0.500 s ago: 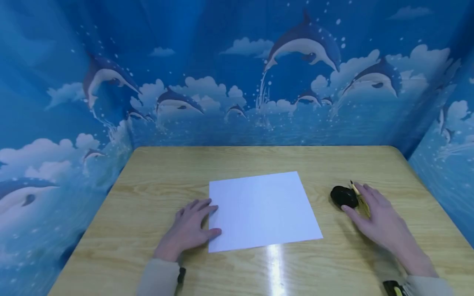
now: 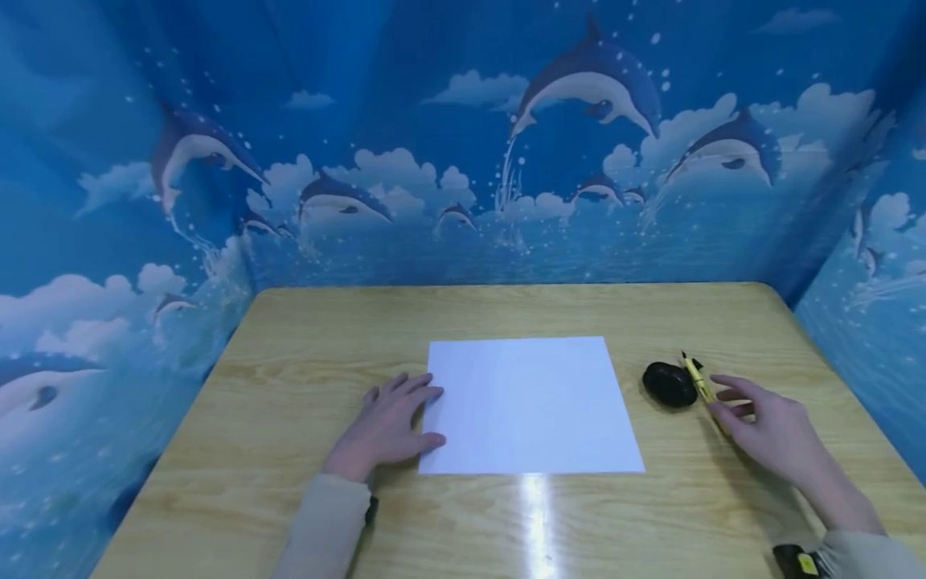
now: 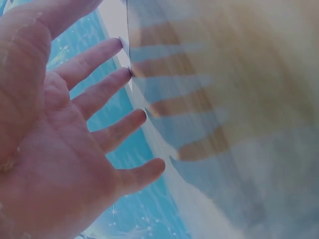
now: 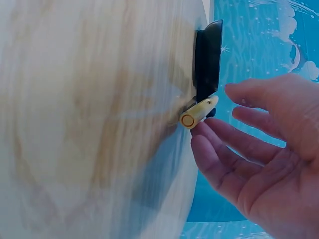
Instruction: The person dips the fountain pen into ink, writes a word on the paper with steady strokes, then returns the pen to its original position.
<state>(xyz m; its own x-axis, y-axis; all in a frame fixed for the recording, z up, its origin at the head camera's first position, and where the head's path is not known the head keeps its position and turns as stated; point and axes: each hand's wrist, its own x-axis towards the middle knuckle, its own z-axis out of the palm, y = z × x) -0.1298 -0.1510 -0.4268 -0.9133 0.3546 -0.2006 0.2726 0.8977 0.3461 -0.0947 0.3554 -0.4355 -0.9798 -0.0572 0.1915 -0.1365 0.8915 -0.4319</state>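
Observation:
My left hand (image 2: 387, 422) rests at the left edge of a white sheet of paper (image 2: 531, 406), fingers spread and the tips over its border. In the left wrist view the spread fingers (image 3: 112, 132) reach toward the tabletop. My right hand (image 2: 777, 430) is at the near end of a yellow pen (image 2: 698, 381) with a dark tip, the thumb and fingers parted. The pen slants beside a glossy black rounded object (image 2: 669, 384). In the right wrist view the fingertips are right at the pen (image 4: 197, 113), and the thumb stands apart from it.
The wooden table (image 2: 325, 322) has rounded far corners. Behind it and at both sides hangs a blue curtain (image 2: 434, 104) printed with dolphins and clouds. A dark band with a yellow patch (image 2: 803, 561) is on the right wrist.
The paper has shifted right with my left hand and turned to lie squarer to the table. My right hand has drawn back to the right, so more of the pen shows.

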